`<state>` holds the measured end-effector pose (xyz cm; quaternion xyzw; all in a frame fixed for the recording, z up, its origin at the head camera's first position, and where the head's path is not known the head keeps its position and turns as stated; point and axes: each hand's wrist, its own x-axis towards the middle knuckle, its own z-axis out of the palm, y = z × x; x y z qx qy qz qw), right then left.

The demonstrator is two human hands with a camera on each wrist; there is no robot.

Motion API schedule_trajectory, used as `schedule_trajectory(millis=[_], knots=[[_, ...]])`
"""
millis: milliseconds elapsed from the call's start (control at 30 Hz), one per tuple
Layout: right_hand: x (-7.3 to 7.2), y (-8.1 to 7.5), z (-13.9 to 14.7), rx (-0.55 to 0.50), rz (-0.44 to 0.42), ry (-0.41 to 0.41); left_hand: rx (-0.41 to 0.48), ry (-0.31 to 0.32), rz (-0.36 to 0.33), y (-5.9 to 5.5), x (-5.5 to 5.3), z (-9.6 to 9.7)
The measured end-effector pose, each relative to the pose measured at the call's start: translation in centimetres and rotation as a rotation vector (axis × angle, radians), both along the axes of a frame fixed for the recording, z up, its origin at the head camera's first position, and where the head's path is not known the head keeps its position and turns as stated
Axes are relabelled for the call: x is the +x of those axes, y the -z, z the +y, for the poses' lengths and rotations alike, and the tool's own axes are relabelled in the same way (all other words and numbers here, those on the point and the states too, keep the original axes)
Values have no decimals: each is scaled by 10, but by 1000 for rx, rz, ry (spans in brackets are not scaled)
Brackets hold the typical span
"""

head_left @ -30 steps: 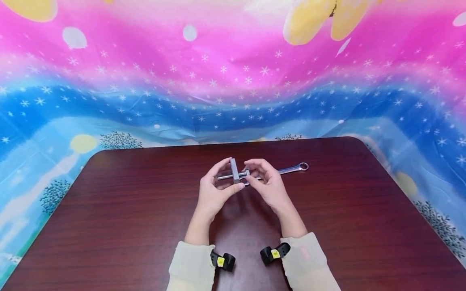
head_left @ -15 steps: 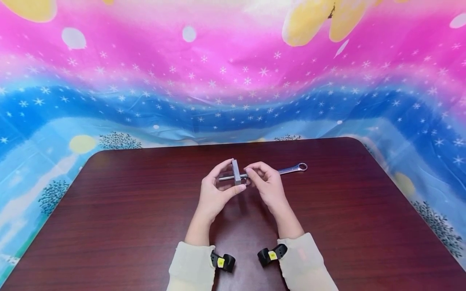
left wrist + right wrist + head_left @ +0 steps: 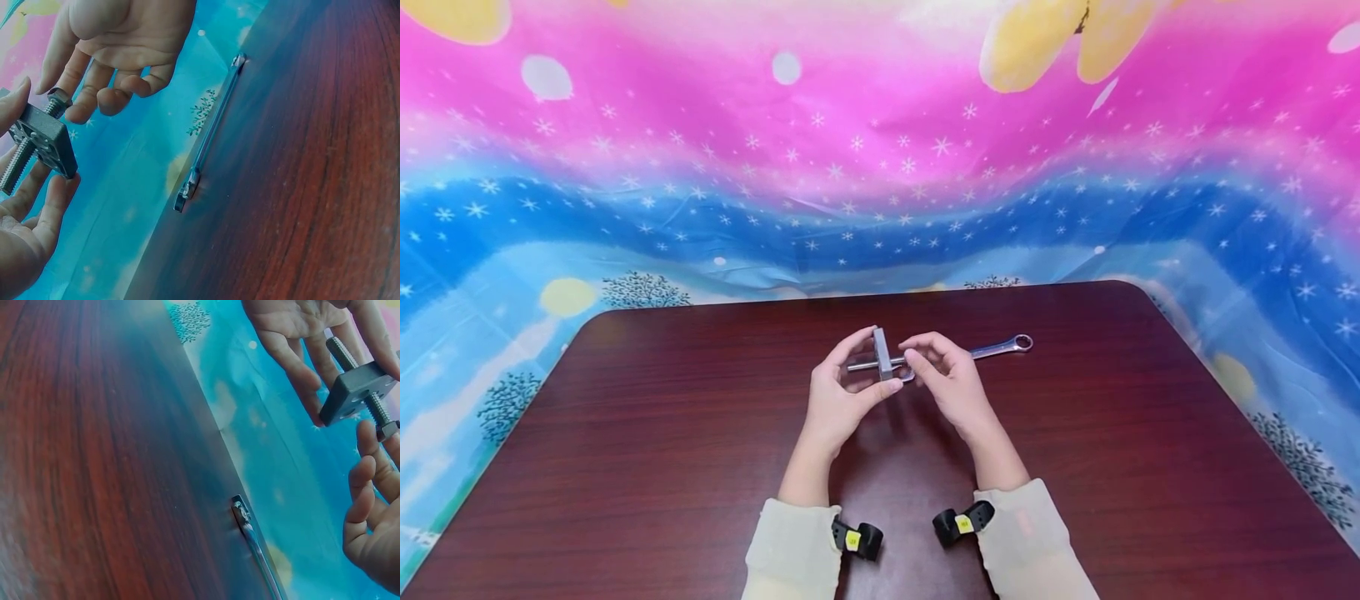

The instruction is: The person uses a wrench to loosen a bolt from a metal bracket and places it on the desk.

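My left hand [image 3: 841, 396] grips a grey metal block [image 3: 882, 353] by its edges, between the thumb and the fingertips. A threaded bolt [image 3: 19, 164] passes through the block, its long shank sticking out on the left side. At the other end is the hex head [image 3: 59, 98], with a short stretch of thread between it and the block. My right hand [image 3: 951, 377] has thumb and fingertips at that head, pinching it; in the head view they cover it. The right wrist view shows the block [image 3: 357, 394] held off the table and fingertips against the bolt head [image 3: 389, 430].
A chrome combination wrench [image 3: 1000, 348] lies on the dark red wooden table [image 3: 700, 433] behind my right hand, its ring end pointing right. A printed cloth [image 3: 880, 192] hangs behind the table's far edge. Both wrists wear black straps with cameras [image 3: 962, 523].
My right thumb has shifted up over the bolt head, which showed between the fingers a second ago. The left hand keeps its grip on the block, with only slight movement.
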<state>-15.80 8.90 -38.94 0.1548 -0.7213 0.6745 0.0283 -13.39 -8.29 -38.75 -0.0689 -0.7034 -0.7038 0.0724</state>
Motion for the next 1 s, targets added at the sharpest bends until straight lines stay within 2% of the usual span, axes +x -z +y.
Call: schedule_trajectory(millis=[267, 533, 833, 1000], knots=[[-1, 1, -2, -6, 22, 32, 0, 6, 9, 1, -1, 0], [1, -2, 1, 33, 85, -35, 4, -16, 9, 1, -1, -2], [0, -1, -1, 10, -1, 11, 8, 4, 5, 1, 0, 0], [-1, 0, -1, -5, 12, 37, 24, 12, 13, 2, -1, 1]])
